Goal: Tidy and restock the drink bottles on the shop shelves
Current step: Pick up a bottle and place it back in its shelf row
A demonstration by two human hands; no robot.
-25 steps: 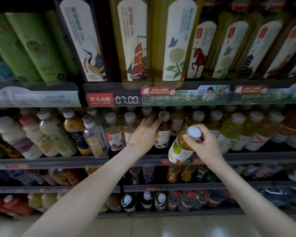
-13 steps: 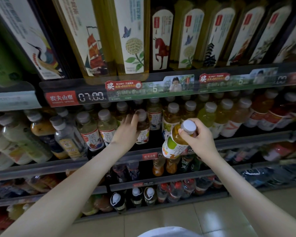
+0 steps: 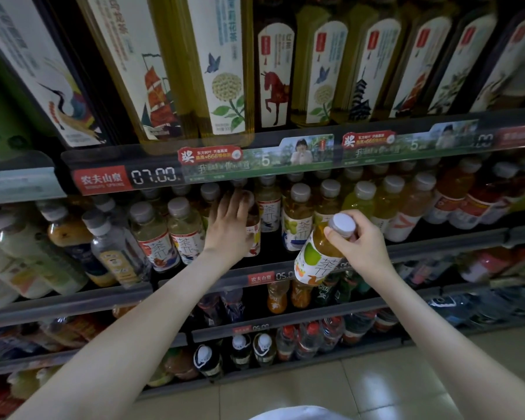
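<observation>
My right hand grips the neck of an amber tea bottle with a grey cap and a white label showing a green fruit. It hangs tilted in front of the middle shelf rail. My left hand reaches into the same shelf, fingers wrapped over the top of a standing tea bottle whose cap shows past my fingertips. Rows of similar grey-capped tea bottles stand on either side of it.
Tall tea bottles with illustrated labels fill the shelf above, behind a price strip reading 07.00. Juice and water bottles stand at the left. Lower shelves hold more drinks. Pale floor tiles lie below.
The view has shifted right and slightly closer. My left hand has slid further over the standing bottle's top. My right hand keeps holding the tilted bottle in about the same place.
</observation>
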